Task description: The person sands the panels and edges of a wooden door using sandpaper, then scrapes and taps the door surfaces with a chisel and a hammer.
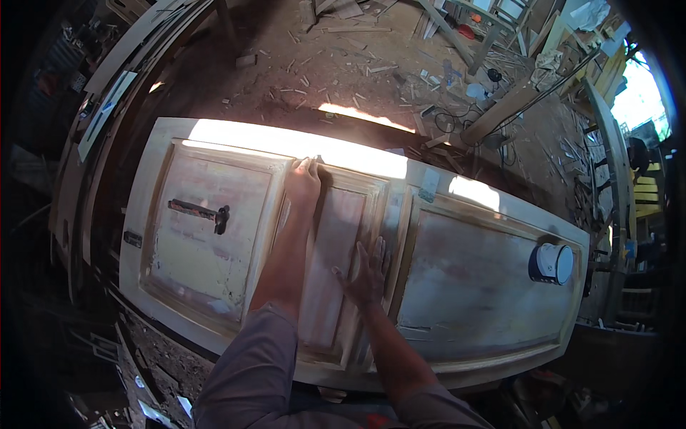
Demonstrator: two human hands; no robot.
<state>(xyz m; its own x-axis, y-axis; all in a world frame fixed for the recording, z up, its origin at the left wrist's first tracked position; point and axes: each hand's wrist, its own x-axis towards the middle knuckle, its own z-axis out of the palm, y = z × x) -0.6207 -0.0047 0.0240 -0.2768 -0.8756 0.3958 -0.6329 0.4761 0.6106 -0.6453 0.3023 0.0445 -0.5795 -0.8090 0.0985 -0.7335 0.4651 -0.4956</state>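
Note:
A panelled wooden door (407, 357) lies flat in front of me, its surface patchy with pale filler and bare wood. My left hand (304, 182) is at the far end of the narrow middle panel (339, 229), fingers bunched together on the moulding. Whatever it pinches is too small to make out. Nearer to me, my right hand (366, 275) rests with spread fingers by the right-hand moulding of that panel. On the left panel lies a hammer (204, 212). A small white and dark-blue tub (552, 264) stands on the right panel.
A greyish flat piece (429, 184) lies on the door's far part. Long boards (118, 107) are stacked at the left. Wood offcuts and shavings litter the dirt floor (286, 79). A wooden post (500, 114) and cables (454, 121) are beyond the door, at the right.

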